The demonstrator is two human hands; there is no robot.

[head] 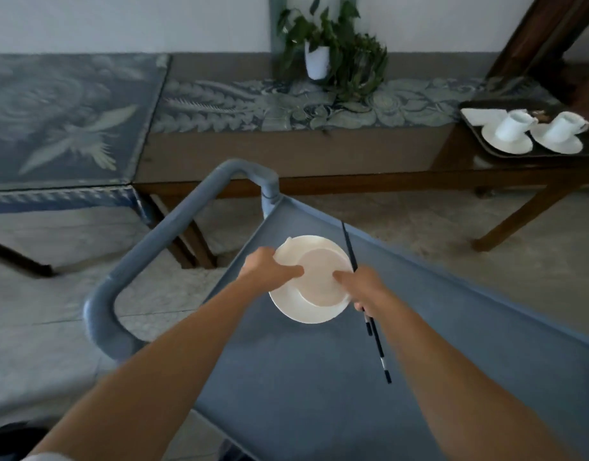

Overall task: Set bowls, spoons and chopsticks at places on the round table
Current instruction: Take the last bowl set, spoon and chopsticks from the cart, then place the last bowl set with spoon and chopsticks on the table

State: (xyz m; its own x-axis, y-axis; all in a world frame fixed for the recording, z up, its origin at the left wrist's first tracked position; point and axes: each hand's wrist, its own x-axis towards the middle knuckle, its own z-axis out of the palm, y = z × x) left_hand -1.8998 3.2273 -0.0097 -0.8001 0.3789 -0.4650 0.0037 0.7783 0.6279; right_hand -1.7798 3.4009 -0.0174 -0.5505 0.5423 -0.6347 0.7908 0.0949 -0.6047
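A white bowl (321,281) sits on a white plate (296,309) over the blue cart top (319,377). My left hand (266,266) grips the left rim of the bowl and plate, thumb laid inside the bowl. My right hand (364,286) touches the bowl's right rim with a finger and holds a pair of black chopsticks (377,344) that run from the cart's far edge down past my wrist. No spoon and no round table are in view.
The cart's blue tubular handle (146,247) curves on the left. A long wooden bench (303,151) with patterned cloth stands by the wall, bearing a potted plant (319,58). A dark tray (472,134) with two white cups on saucers lies at the right.
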